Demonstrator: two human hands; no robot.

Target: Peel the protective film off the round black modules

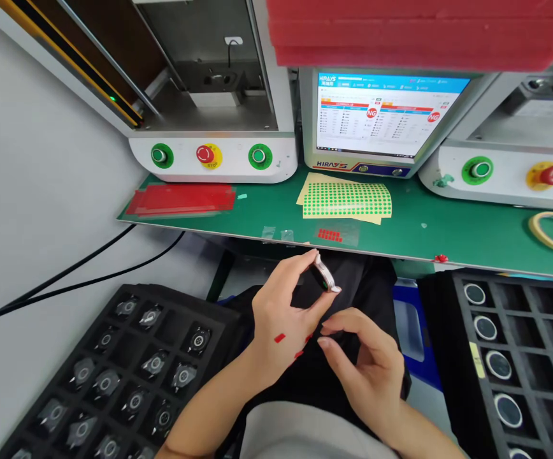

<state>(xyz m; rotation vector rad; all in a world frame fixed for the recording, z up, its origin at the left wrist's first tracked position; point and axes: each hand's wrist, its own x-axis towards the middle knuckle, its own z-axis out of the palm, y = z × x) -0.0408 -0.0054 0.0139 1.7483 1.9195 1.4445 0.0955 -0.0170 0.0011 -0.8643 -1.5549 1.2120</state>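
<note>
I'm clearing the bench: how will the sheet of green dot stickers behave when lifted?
The sticker sheet is probably floppy and light: it looks paper-thin, with a curved right-hand end. The yellow paper poking out beneath might shift with it.

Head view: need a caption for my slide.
Left hand holds a watch case beside the right hand, below a green bench.

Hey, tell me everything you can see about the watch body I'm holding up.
The watch body is small, with a shiny, metal-looking rim and lugs at both ends; no strap shows. It's seen nearly edge-on, tilted, its dark side with a bit of green facing your left palm. Your left hand pinches it by its ends, between thumb and finger, in the air just below the near edge of the green table. Your right hand isn't touching it.
</note>
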